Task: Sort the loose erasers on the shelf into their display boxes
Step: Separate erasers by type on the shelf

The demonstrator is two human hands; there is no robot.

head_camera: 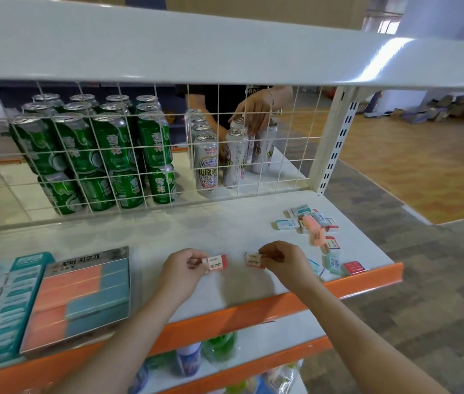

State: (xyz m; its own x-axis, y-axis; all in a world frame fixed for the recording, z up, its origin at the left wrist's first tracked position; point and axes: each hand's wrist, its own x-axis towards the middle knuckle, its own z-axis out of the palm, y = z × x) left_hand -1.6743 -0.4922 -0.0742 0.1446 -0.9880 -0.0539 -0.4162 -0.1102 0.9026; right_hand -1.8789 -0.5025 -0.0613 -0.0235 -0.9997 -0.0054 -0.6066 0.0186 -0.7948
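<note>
My left hand (183, 264) pinches a small white eraser with a red end (216, 263) just above the white shelf (219, 231). My right hand (282, 258) pinches a second white-and-red eraser (254, 260) a short way to the right. A pile of loose erasers (314, 223), teal, pink and red-sleeved, lies at the shelf's right end, with more loose erasers (338, 263) near the front edge. At the left stand a display box of pink and teal erasers (80, 297) and a teal display box (0, 302) of white-sleeved erasers.
A wire grid (151, 155) backs the shelf. Behind it stand green cans (91, 149) and white cans (206, 163), which another person's hand (253, 112) touches. An orange lip (253, 311) edges the shelf front. An upper shelf (196, 44) overhangs; bottles (189, 359) sit below.
</note>
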